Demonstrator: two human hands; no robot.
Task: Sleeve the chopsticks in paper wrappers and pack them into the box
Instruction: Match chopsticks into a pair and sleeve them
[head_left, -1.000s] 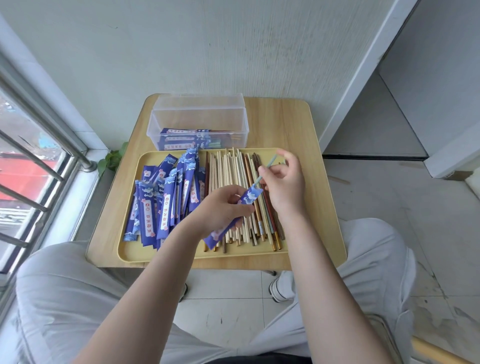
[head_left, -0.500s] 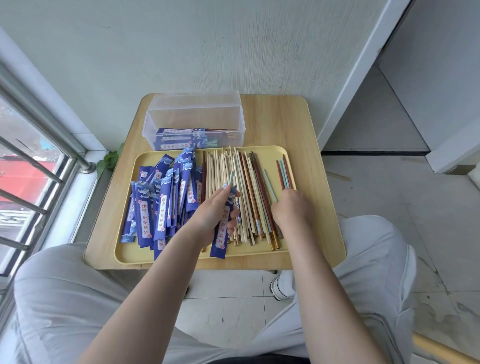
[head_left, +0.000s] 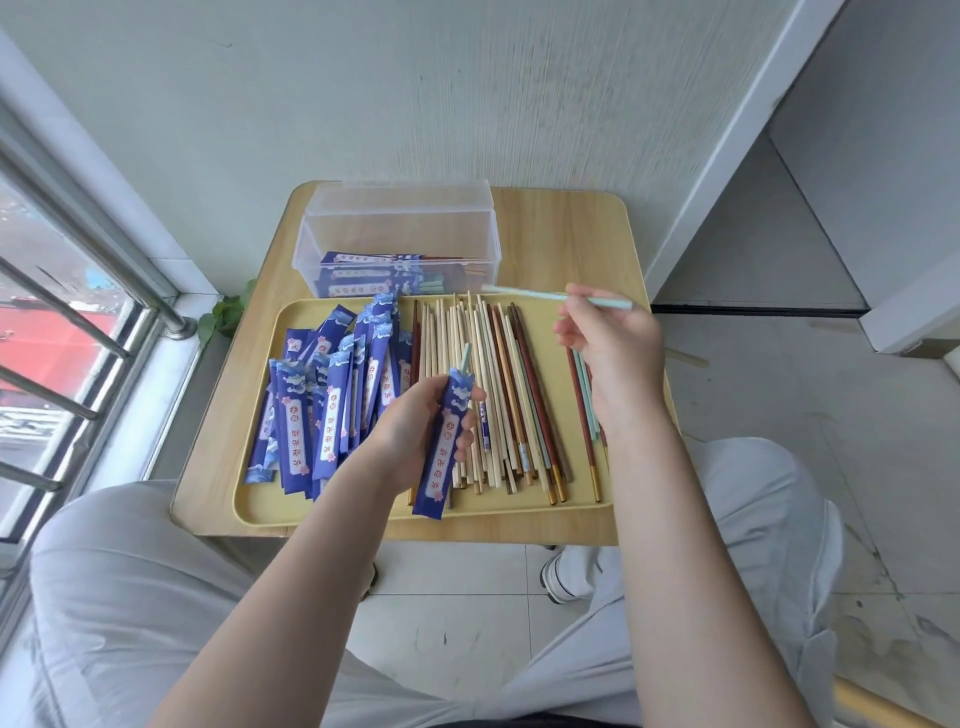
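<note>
Beside a window and a pale wall stands a small wooden desk (head_left: 566, 234) with a yellow tray (head_left: 519, 512) on it. Over the tray, the left hand (head_left: 415, 441) holds a blue paper wrapper (head_left: 447, 441), with its fingers (head_left: 467, 431) curled round it. One light green chopstick (head_left: 464, 358) already pokes out of the top of this wrapper. The right hand (head_left: 613, 348) is lifted above the tray and pinches a second light green chopstick (head_left: 524, 294), which lies sideways in the air, well apart from the wrapper's opening. I think this one goes in next, to make a pair.

On the tray's left side lies a heap of blue wrappers (head_left: 322, 405). Next to it lie many bare chopsticks (head_left: 493, 395), pale, red and brown. Behind the tray sits a clear plastic box (head_left: 400, 234) with only a few wrapped pairs at the bottom. So the job looks just started: lots of chopsticks are left to wrap and pack.
</note>
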